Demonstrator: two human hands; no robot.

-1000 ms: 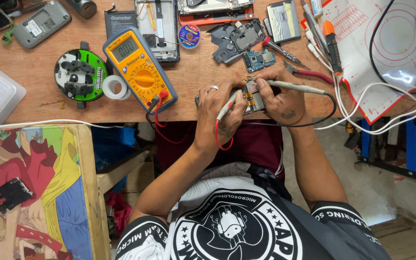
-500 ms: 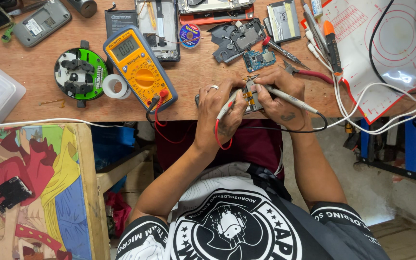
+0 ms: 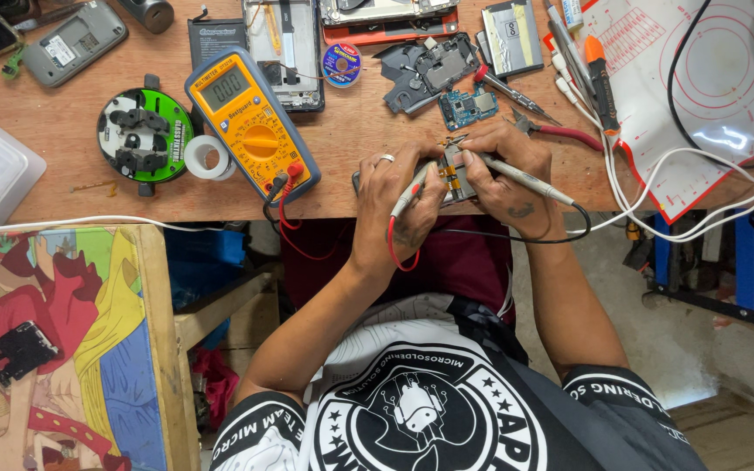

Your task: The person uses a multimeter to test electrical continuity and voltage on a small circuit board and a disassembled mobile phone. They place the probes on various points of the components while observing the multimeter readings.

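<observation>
**Probing a small phone board with both meter leads**

You've got the left hand [image 3: 394, 205] pinching the red-tipped probe [image 3: 412, 190] and the right hand [image 3: 503, 170] pinching the black probe [image 3: 530, 181], fingers clenched around each like a pen. Both tips meet on the little circuit board [image 3: 451, 170], which sits on the counter [image 3: 351, 148] near its front edge, right between your hands.

My take: keep the heels of both hands planted on the wood so the tips don't skate. Those pads look tiny, and a slip could bridge two of them. Glance at the yellow multimeter [image 3: 250, 122] without lifting anything; it's just off to your left, leads trailing down over the edge.

Textures: the counter is bare plywood, matte and grippy. The probes are slim, hard plastic with soft, loopy cable. The board is thin and rigid with shiny metal bits. A white tape roll [image 3: 211, 157] sits beside the meter.
</observation>
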